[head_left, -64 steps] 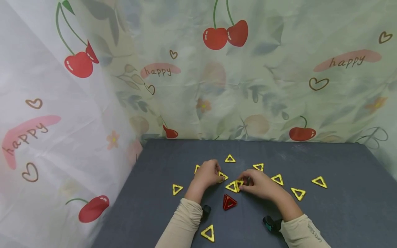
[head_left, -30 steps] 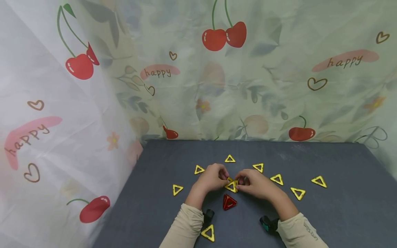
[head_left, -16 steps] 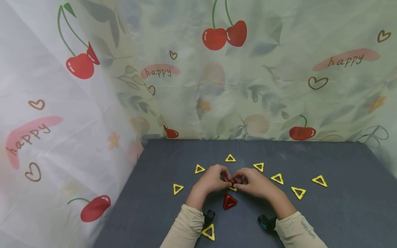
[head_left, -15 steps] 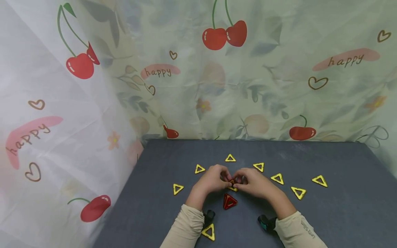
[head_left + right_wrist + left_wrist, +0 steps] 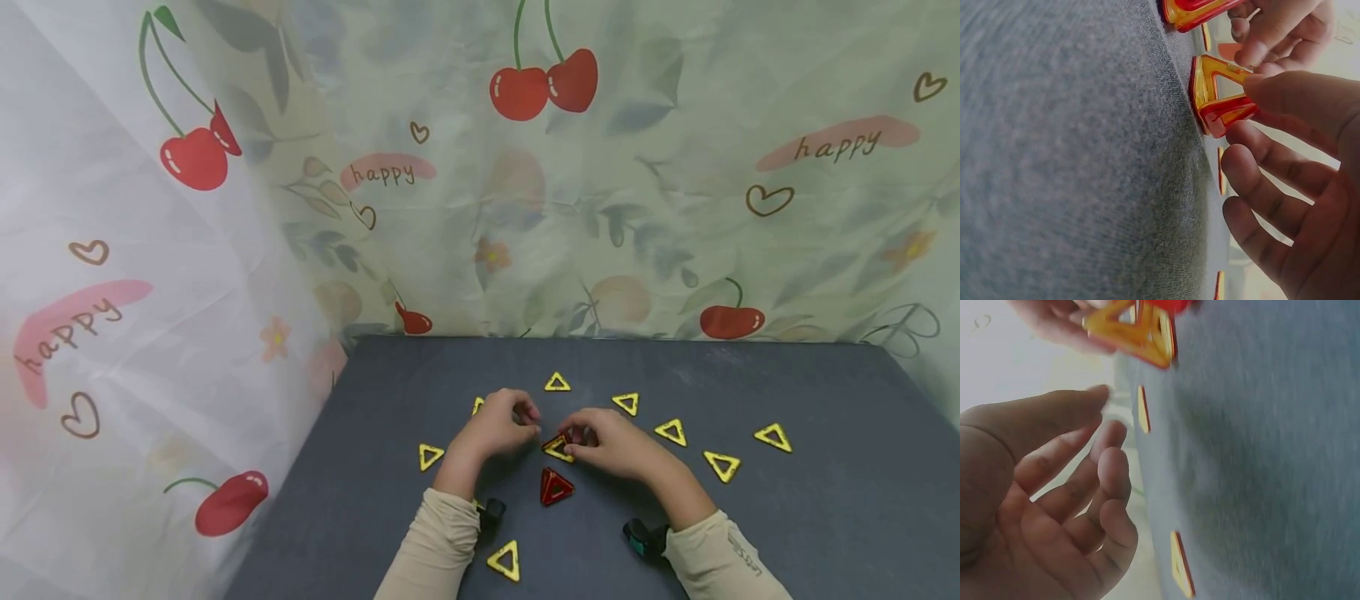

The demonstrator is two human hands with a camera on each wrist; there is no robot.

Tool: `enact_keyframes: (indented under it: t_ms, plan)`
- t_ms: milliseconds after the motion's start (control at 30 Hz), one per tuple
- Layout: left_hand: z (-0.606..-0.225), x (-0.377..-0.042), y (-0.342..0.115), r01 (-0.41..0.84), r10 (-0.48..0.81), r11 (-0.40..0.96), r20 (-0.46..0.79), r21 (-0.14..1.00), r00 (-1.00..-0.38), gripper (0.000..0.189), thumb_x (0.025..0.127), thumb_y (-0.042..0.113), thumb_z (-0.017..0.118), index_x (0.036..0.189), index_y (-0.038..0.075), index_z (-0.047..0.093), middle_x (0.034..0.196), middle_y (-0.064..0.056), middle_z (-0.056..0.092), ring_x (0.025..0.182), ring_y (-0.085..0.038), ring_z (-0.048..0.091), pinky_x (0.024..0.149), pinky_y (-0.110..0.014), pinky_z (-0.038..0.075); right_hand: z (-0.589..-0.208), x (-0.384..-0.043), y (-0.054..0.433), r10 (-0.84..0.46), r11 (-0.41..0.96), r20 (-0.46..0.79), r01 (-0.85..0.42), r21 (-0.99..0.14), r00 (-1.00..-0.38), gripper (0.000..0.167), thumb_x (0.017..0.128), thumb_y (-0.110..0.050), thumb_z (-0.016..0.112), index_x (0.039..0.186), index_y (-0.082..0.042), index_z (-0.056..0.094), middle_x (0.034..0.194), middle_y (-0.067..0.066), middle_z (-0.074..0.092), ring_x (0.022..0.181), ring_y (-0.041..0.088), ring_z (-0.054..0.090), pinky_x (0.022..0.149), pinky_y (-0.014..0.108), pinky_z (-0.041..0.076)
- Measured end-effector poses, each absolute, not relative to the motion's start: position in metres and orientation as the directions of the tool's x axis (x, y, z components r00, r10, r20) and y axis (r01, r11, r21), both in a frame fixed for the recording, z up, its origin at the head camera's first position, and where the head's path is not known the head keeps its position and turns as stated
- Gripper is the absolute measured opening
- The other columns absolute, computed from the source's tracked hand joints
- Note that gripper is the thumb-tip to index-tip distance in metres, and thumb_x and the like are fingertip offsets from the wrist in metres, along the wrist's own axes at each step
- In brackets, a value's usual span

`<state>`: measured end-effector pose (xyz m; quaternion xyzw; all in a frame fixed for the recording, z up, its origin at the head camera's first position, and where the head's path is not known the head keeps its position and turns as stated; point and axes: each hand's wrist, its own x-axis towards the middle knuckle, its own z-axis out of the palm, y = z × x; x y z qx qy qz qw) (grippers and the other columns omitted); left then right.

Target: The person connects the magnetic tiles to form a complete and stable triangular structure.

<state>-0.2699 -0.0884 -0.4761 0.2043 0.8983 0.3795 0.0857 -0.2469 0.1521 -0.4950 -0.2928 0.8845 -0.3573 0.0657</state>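
In the head view my right hand (image 5: 618,442) pinches a small pyramid-like piece of yellow and red triangular magnetic tiles (image 5: 552,451) between thumb and fingers, at the table's middle. The right wrist view shows the thumb on the upper corner of this tile piece (image 5: 1199,94), which touches the cloth. My left hand (image 5: 491,429) hovers just left of it, thumb and fingers loosely bent and apart, holding nothing; the left wrist view shows that hand (image 5: 1054,487) bare. Nearer to me stands a red pyramid of tiles (image 5: 548,490), apart from both hands.
Several flat yellow triangle tiles lie scattered on the dark cloth-covered table (image 5: 840,517), among them a far tile (image 5: 557,389), a left tile (image 5: 422,457) and a near tile (image 5: 514,560) by the left sleeve. A cherry-print curtain (image 5: 450,275) hangs behind.
My left hand brought a yellow tile to those at my right hand. Both hands pressed them together and tilted them up; my left hand then let go and moved left.
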Motion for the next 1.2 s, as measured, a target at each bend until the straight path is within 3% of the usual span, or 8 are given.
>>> enact_keyframes:
  t_ms: [167, 433, 567, 1100, 1200]
  plan:
    - [-0.475, -0.276, -0.101, 0.25, 0.339, 0.662, 0.014, 0.707, -0.941, 0.013, 0.097, 0.019, 0.078, 0.106, 0.009, 0.075, 0.099, -0.004, 0.072, 0.089, -0.017, 0.066, 0.08, -0.038, 0.055, -0.495, -0.248, 0.153, -0.572, 0.571, 0.063, -0.452, -0.685, -0.818, 0.026, 0.102, -0.013, 0.071, 0.126, -0.004, 0.074, 0.092, -0.004, 0.069, 0.07, 0.007, 0.059, 0.065, 0.026, 0.049]
    - [-0.476, -0.278, -0.12, 0.138, 0.146, 0.738, 0.043, 0.661, -0.988, 0.031, 0.096, 0.019, 0.079, 0.122, 0.002, 0.073, 0.12, -0.02, 0.07, 0.11, -0.035, 0.068, 0.092, -0.053, 0.056, -0.495, -0.248, 0.155, -0.57, 0.579, 0.055, -0.448, -0.681, -0.82, 0.023, 0.102, -0.014, 0.071, 0.124, -0.007, 0.074, 0.094, -0.004, 0.068, 0.07, 0.007, 0.058, 0.065, 0.026, 0.048]
    - [-0.479, -0.28, -0.126, 0.094, 0.081, 0.778, 0.048, 0.621, -0.996, 0.038, 0.094, 0.02, 0.081, 0.126, 0.001, 0.072, 0.122, -0.021, 0.068, 0.11, -0.036, 0.067, 0.095, -0.054, 0.055, -0.495, -0.248, 0.155, -0.567, 0.581, 0.055, -0.446, -0.681, -0.822, 0.021, 0.101, -0.015, 0.072, 0.121, -0.009, 0.075, 0.094, -0.004, 0.068, 0.072, 0.006, 0.058, 0.066, 0.026, 0.049]
    - [-0.486, -0.289, -0.134, 0.033, 0.071, 0.83, -0.047, 0.556, -0.996, 0.052, 0.092, 0.023, 0.084, 0.136, 0.0, 0.067, 0.138, -0.025, 0.063, 0.127, -0.041, 0.061, 0.104, -0.055, 0.052, -0.496, -0.248, 0.156, -0.557, 0.572, 0.06, -0.435, -0.696, -0.828, 0.019, 0.1, -0.02, 0.076, 0.116, -0.009, 0.076, 0.09, -0.005, 0.068, 0.07, 0.007, 0.059, 0.064, 0.026, 0.049]
    - [-0.485, -0.291, -0.134, 0.041, 0.082, 0.843, -0.053, 0.537, -0.995, 0.047, 0.091, 0.016, 0.082, 0.132, -0.002, 0.069, 0.134, -0.023, 0.065, 0.121, -0.038, 0.063, 0.101, -0.054, 0.053, -0.496, -0.248, 0.156, -0.553, 0.573, 0.061, -0.432, -0.697, -0.831, 0.019, 0.099, -0.022, 0.077, 0.113, -0.01, 0.076, 0.09, -0.005, 0.067, 0.07, 0.007, 0.059, 0.064, 0.026, 0.049]
